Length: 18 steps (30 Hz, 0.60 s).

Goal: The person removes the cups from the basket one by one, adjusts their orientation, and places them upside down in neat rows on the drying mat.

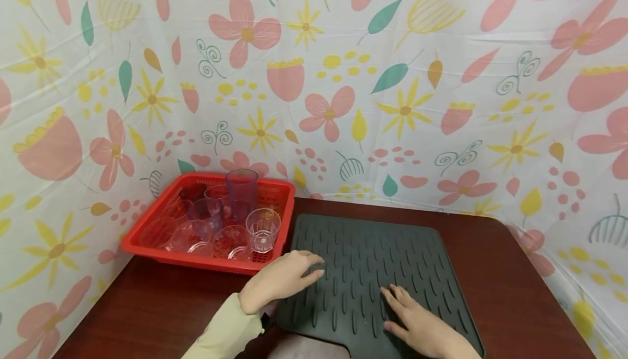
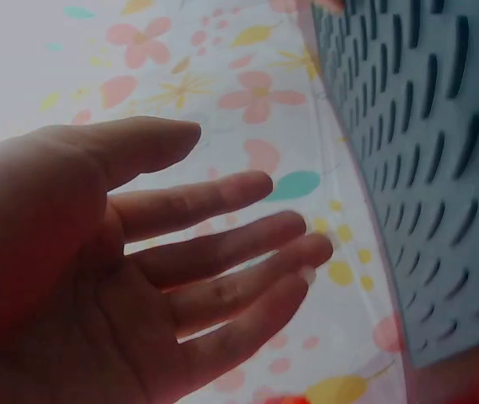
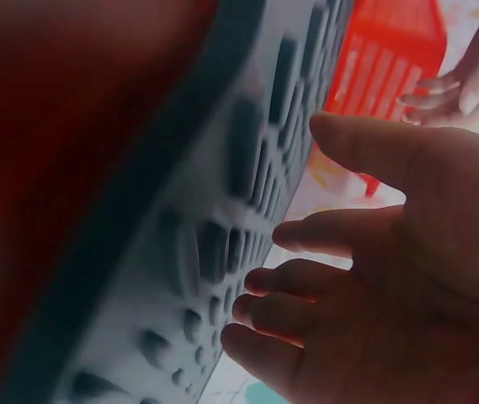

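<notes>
A dark grey ridged drying mat (image 1: pixel 363 272) lies flat on the table in the head view. Over its left edge hovers my left hand (image 1: pixel 282 280), fingers loosely extended and holding nothing; the left wrist view shows the bare palm (image 2: pixel 146 261). My right hand (image 1: pixel 419 323) is low at the mat's near right part, fingers spread. Its fingertips are close to the ridges, but I cannot tell whether they touch. To the left stands a red plastic basket (image 1: pixel 186 261) with several clear cups inside, among them a tall purplish tumbler (image 1: pixel 242 195) and a faceted clear cup (image 1: pixel 263 231).
The dark reddish-brown table (image 1: pixel 510 283) extends past the mat on the right and in front of the basket. A flower-patterned cloth (image 1: pixel 343 103) hangs behind and along the sides. Pale fabric (image 1: pixel 306 348) shows at the table's near edge.
</notes>
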### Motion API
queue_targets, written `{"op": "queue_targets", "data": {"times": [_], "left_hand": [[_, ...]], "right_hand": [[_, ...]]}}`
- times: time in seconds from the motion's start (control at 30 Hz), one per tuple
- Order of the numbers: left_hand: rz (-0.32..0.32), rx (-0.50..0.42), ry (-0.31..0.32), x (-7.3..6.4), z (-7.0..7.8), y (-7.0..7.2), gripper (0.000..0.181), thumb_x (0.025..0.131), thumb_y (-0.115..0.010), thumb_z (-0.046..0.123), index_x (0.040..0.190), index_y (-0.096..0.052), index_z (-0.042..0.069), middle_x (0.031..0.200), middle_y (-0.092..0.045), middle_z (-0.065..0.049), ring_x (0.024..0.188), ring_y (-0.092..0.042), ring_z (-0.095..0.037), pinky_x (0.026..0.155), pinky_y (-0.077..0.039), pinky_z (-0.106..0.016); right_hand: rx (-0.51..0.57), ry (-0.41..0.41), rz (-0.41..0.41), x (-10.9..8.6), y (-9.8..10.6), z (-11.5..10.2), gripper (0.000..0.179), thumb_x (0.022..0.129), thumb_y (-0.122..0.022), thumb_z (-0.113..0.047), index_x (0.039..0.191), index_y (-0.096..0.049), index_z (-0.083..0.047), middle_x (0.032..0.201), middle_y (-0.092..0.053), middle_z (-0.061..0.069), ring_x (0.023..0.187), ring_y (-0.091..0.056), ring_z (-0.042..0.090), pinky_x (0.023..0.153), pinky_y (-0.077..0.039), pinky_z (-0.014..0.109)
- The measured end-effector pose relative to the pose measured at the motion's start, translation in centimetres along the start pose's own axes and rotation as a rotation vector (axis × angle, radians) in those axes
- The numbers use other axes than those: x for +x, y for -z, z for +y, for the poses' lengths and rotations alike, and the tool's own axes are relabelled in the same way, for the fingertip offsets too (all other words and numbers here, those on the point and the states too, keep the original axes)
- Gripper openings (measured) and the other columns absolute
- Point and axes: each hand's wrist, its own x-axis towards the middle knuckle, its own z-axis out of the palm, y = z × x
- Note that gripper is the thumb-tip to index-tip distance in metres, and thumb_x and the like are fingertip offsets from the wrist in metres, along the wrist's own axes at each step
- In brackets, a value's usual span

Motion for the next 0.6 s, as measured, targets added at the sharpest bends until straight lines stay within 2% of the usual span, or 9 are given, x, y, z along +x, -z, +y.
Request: {"op": "queue_targets", "data": {"times": [0.1,0.17,0.2,0.27,0.33,0.4,0.47,0.6], "left_hand": [[0.073,0.001,0.014,-1.0,-0.2,0.8,0.029,0.097,-0.058,0.028,0.119,-0.067,0.011,0.112,-0.070,-0.001,0.095,-0.066,-0.010,0.080,-0.055,-0.025],[0.127,0.007,0.040,-1.5,-0.4,1.2,0.021,0.097,-0.059,0.028,0.107,-0.071,0.014,0.090,-0.070,0.003,0.073,-0.062,-0.005,0.066,-0.053,-0.021],[0.158,0.015,0.062,-1.7,-0.4,1.4,0.018,0.096,-0.059,0.028,0.100,-0.072,0.016,0.079,-0.067,0.005,0.064,-0.056,-0.003,0.059,-0.049,-0.020],[0.233,0.030,0.109,-2.2,-0.6,2.0,0.018,0.096,-0.060,0.029,0.086,-0.069,0.018,0.061,-0.055,0.008,0.051,-0.044,-0.002,0.049,-0.041,-0.020],[0.321,0.046,0.178,-2.7,-1.0,2.5,0.019,0.094,-0.062,0.028,0.079,-0.065,0.019,0.054,-0.046,0.008,0.046,-0.038,-0.004,0.045,-0.035,-0.022],[0.407,0.066,0.260,-3.1,-1.6,3.2,0.017,0.093,-0.063,0.025,0.078,-0.064,0.017,0.054,-0.046,0.006,0.046,-0.038,-0.007,0.044,-0.034,-0.023],[0.477,0.086,0.343,-3.5,-2.3,3.8,0.013,0.091,-0.066,0.021,0.081,-0.064,0.014,0.059,-0.052,0.003,0.049,-0.043,-0.010,0.045,-0.036,-0.025],[0.530,0.111,0.483,-4.0,-3.8,4.8,0.015,0.088,-0.069,0.021,0.090,-0.064,0.007,0.072,-0.061,-0.007,0.059,-0.057,-0.021,0.050,-0.048,-0.035]], "right_hand": [[-0.031,0.114,0.003,-1.1,-1.3,0.8,0.072,0.096,-0.056,-0.037,0.145,-0.031,0.010,0.146,-0.026,0.043,0.129,-0.025,0.066,0.090,-0.036,0.073],[-0.027,0.186,0.016,-1.6,-2.4,1.6,0.068,0.097,-0.056,-0.032,0.142,-0.032,0.013,0.140,-0.028,0.048,0.123,-0.026,0.071,0.084,-0.036,0.075],[-0.021,0.197,0.022,-1.9,-3.0,1.9,0.068,0.097,-0.056,-0.033,0.142,-0.033,0.012,0.139,-0.029,0.048,0.121,-0.027,0.072,0.083,-0.036,0.076],[-0.013,0.176,0.046,-2.5,-4.2,2.3,0.067,0.096,-0.056,-0.035,0.143,-0.036,0.007,0.139,-0.032,0.047,0.120,-0.029,0.071,0.081,-0.036,0.076],[-0.029,0.110,0.093,-3.0,-5.5,2.5,0.067,0.093,-0.058,-0.042,0.142,-0.040,0.000,0.140,-0.037,0.041,0.121,-0.034,0.067,0.081,-0.036,0.076],[-0.107,0.041,0.204,-3.4,-6.8,2.3,0.066,0.089,-0.061,-0.051,0.138,-0.049,-0.009,0.139,-0.047,0.030,0.120,-0.044,0.058,0.082,-0.041,0.072],[-0.208,-0.005,0.347,-3.6,-8.0,2.1,0.063,0.084,-0.063,-0.056,0.131,-0.057,-0.015,0.132,-0.056,0.020,0.115,-0.054,0.048,0.081,-0.046,0.065],[-0.410,-0.055,0.630,-3.5,-10.2,1.7,0.059,0.073,-0.067,-0.065,0.116,-0.068,-0.024,0.117,-0.067,0.006,0.102,-0.065,0.030,0.074,-0.052,0.054]]}}
